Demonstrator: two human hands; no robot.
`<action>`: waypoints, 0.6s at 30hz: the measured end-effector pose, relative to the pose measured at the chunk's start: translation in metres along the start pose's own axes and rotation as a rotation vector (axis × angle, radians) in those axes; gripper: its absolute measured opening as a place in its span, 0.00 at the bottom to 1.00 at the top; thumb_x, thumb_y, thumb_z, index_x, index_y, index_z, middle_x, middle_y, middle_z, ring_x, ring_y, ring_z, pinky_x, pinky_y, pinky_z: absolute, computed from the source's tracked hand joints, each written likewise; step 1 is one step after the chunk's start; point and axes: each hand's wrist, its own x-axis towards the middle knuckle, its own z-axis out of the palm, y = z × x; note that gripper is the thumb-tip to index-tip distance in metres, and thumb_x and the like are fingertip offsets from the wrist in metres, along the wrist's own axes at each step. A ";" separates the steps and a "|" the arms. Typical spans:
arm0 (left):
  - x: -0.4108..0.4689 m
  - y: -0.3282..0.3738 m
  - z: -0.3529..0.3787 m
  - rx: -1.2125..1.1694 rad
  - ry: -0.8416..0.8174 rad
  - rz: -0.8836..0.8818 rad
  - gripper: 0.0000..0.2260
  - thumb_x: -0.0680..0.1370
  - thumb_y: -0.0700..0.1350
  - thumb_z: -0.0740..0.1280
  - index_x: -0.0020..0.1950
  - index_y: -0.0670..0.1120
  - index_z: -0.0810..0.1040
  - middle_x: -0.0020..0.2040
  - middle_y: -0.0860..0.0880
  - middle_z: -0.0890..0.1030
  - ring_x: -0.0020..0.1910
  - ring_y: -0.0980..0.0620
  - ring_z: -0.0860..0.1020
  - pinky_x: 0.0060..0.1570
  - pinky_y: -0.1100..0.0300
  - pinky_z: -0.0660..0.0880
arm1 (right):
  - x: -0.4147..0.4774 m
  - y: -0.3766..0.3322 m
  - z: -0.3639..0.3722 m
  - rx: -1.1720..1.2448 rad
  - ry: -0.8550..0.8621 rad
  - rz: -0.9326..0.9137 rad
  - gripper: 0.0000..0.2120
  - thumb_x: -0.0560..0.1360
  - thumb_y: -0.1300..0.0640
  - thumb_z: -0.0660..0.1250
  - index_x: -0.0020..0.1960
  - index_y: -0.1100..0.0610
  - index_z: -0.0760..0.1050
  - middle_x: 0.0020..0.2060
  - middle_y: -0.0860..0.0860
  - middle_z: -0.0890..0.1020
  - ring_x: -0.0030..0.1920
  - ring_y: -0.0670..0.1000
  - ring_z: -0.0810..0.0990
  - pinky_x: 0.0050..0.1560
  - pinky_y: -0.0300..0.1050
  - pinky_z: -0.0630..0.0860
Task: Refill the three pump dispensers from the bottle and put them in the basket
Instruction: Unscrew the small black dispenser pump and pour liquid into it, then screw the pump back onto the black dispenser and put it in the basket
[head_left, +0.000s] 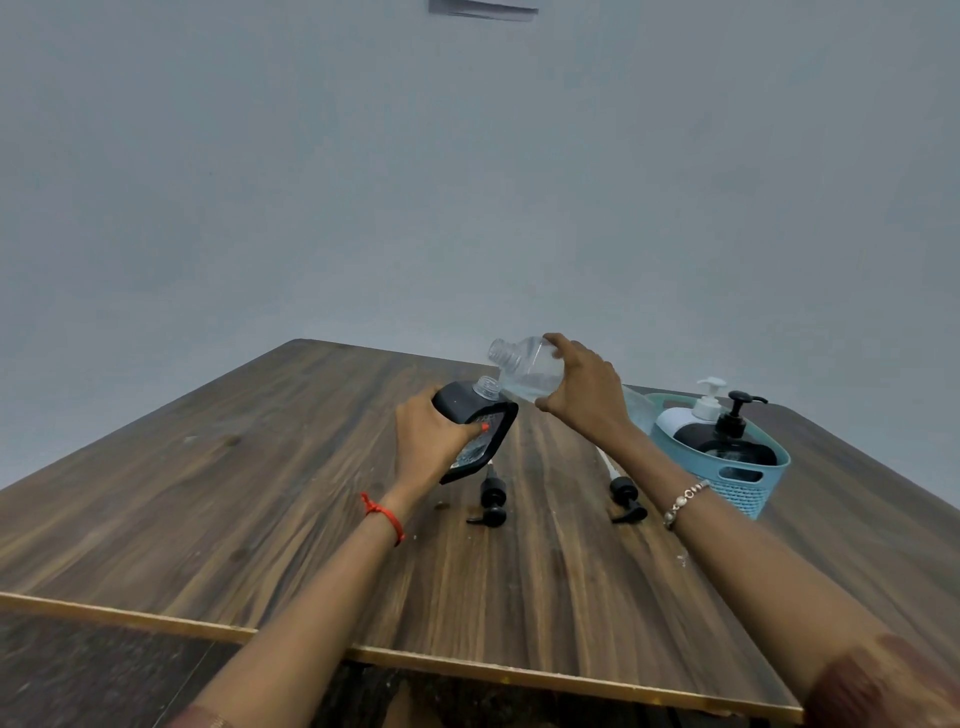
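Tilted clear bottle just above black dispenser's open neck.
I see the left hand gripping the dispenser (it leans), the right hand clasping the bottle.

Your two bare forearms stretch over the table from its near edge and converge toward its middle. Your left hand is above the table's middle, its fingers wrapped round a tilted black dispenser and the thumb pressed across its front face. Your right hand is higher above the table and nearer its far edge. It clasps a tipped clear bottle, fingers on top and thumb beneath. A red thread circles your left wrist, and a beaded bracelet your right.
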 end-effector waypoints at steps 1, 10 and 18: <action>0.000 -0.001 -0.001 -0.003 0.001 -0.003 0.20 0.62 0.43 0.79 0.51 0.42 0.81 0.45 0.46 0.84 0.39 0.56 0.77 0.33 0.74 0.68 | 0.001 0.001 0.000 0.094 0.004 0.029 0.33 0.62 0.61 0.74 0.66 0.56 0.68 0.54 0.55 0.77 0.53 0.55 0.75 0.52 0.49 0.71; 0.006 -0.010 -0.009 -0.052 0.016 -0.027 0.21 0.61 0.43 0.79 0.52 0.43 0.81 0.45 0.47 0.84 0.42 0.54 0.81 0.39 0.68 0.74 | -0.004 0.034 0.005 0.663 -0.070 0.291 0.32 0.55 0.60 0.82 0.55 0.52 0.73 0.45 0.46 0.80 0.44 0.44 0.79 0.39 0.36 0.77; 0.007 -0.013 -0.013 -0.079 -0.002 -0.045 0.21 0.62 0.41 0.79 0.53 0.43 0.81 0.44 0.49 0.83 0.41 0.55 0.80 0.36 0.72 0.72 | -0.001 0.058 0.011 0.883 -0.173 0.397 0.36 0.58 0.67 0.79 0.63 0.56 0.69 0.55 0.56 0.79 0.54 0.54 0.79 0.49 0.44 0.80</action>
